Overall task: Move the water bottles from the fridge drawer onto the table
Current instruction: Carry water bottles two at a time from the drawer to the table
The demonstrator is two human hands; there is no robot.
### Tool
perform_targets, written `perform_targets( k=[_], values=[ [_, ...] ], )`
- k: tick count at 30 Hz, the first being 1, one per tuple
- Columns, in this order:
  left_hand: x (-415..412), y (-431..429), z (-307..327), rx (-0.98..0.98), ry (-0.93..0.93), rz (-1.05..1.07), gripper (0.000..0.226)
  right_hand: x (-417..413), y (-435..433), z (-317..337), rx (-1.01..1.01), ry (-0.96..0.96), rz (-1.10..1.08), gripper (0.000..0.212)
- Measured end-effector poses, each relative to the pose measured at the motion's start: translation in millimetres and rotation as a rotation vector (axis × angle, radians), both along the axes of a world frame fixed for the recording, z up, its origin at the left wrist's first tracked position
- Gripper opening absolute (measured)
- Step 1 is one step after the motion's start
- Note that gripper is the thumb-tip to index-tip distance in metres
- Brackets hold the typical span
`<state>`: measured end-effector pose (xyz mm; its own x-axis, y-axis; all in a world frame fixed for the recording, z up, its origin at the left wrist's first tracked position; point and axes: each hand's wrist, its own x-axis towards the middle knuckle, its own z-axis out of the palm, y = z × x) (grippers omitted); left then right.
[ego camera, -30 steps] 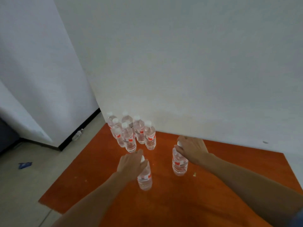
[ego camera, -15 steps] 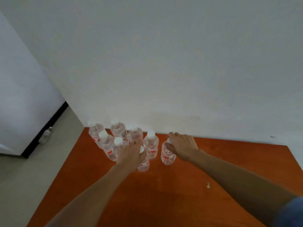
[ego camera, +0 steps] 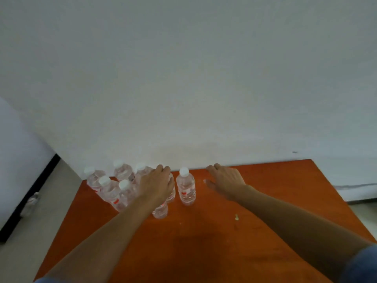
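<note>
Several clear water bottles with white caps and red labels stand clustered (ego camera: 110, 190) at the far left corner of the orange table (ego camera: 204, 252). One bottle (ego camera: 186, 188) stands alone just right of the cluster. My right hand (ego camera: 226, 180) hovers to the right of that bottle, apart from it, with its fingers spread and holding nothing. Above the cluster's right side is my left hand (ego camera: 157, 186), fingers stretched forward. It covers the top of another bottle (ego camera: 161, 211), whose lower half shows beneath my wrist. No grip on that bottle shows.
A white wall runs right behind the table's far edge. On the floor to the left, a bottle (ego camera: 30, 203) lies by the black skirting. A small crumb (ego camera: 236, 217) sits on the table near my right forearm.
My right hand has let go of its bottle and moved right, fingers now spread. My left hand has set its bottle beside the cluster and straightened its fingers above it. The view has tilted up.
</note>
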<state>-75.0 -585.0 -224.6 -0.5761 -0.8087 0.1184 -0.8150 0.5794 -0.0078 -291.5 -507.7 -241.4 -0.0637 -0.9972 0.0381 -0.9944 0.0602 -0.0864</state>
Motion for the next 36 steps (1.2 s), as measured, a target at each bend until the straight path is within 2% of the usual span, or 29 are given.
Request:
perform_targets(
  k=[8, 21, 36],
  values=[
    [-130.4, 136.8, 16.6, -0.002, -0.008, -0.372, 0.027, -91.5, 198.8, 23.2, -0.099, 0.147, -0.178, 0.036],
    [-331.9, 498.2, 2.2, 0.077, 0.025, -1.098, 0.023, -176.7, 653.2, 33.9, 0.002, 0.171, -0.955, 0.039],
    [-550.5, 851.2, 5.9, 0.013, -0.033, -1.756, 0.028, -237.6, 1001.8, 31.7, 0.028, 0.133, -1.670, 0.029]
  ],
)
